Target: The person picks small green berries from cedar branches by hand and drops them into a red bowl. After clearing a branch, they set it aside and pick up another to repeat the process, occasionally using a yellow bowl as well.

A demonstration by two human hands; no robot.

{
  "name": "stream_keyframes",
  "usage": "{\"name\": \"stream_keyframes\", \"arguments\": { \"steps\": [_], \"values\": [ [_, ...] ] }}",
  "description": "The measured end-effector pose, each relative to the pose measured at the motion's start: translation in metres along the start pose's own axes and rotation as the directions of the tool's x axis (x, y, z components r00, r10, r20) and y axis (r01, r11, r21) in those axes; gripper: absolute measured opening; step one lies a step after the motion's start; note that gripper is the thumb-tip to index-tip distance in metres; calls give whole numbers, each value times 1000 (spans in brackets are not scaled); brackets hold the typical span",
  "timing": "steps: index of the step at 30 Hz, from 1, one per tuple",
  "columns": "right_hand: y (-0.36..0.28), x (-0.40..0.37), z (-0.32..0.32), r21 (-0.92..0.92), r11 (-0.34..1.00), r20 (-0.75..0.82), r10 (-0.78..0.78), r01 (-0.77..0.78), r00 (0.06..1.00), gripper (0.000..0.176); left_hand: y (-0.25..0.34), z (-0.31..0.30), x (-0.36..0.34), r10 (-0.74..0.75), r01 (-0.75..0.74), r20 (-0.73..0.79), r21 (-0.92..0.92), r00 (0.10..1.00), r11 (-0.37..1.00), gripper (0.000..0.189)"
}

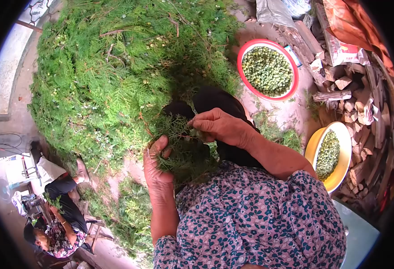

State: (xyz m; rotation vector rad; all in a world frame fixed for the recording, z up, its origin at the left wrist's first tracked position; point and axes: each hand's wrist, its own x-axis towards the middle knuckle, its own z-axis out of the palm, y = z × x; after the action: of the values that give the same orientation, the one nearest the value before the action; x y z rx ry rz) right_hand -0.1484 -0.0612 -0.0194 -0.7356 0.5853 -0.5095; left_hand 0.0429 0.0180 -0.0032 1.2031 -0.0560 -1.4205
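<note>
Over my lap, my left hand [159, 161] is closed around a green conifer sprig [179, 127] with fine, scaly leaves. My right hand [219, 127] pinches at the sprig's upper right side, thumb and forefinger together. Whatever small piece sits between those fingertips is too small to make out. A large heap of cut conifer branches [98, 85] spreads in front of my knees and off to the left. To the right of the heap stands a red-rimmed basin [241, 67] filled with small green cones.
A yellow basin [312, 145] with more green cones stands at my right. Split firewood [362, 130] is stacked along the right side, under an orange sheet [358, 22]. At lower left another person [67, 224] sits holding a green sprig. Loose greenery [132, 213] litters the floor.
</note>
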Motion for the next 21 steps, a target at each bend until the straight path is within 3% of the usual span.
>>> {"name": "stream_keyframes", "arguments": {
  "steps": [1,5,13,15,17,19,20,21],
  "values": [
    [2,1,-2,-43,999,54,2,1,999,19,-2,-4,2,0,0,-1,0,1000,1000,28],
    [-3,-5,7,-183,983,24,-1,5,1000,20,2,23,-13,55,-52,-72,50,996,997,27],
    [19,-2,11,-77,988,-342,-151,133,927,21,-9,28,-16,88,-85,-49,62,995,994,29],
    [13,-5,1,-99,982,-376,-188,163,907,20,-10,25,-17,165,-160,-210,43,964,986,29],
    [9,-5,2,-120,974,-406,-225,192,886,19,2,28,-23,144,-143,-184,18,972,990,22],
    [5,-4,15,186,958,-400,-130,219,907,17,8,28,-27,125,-127,-162,-3,979,992,16],
    [6,-2,12,278,947,-304,-71,160,950,16,10,28,-27,86,-96,-147,-60,985,994,15],
    [9,0,11,278,947,-302,-73,161,951,16,10,28,-27,45,-61,-129,-117,991,991,13]
  ]
}}
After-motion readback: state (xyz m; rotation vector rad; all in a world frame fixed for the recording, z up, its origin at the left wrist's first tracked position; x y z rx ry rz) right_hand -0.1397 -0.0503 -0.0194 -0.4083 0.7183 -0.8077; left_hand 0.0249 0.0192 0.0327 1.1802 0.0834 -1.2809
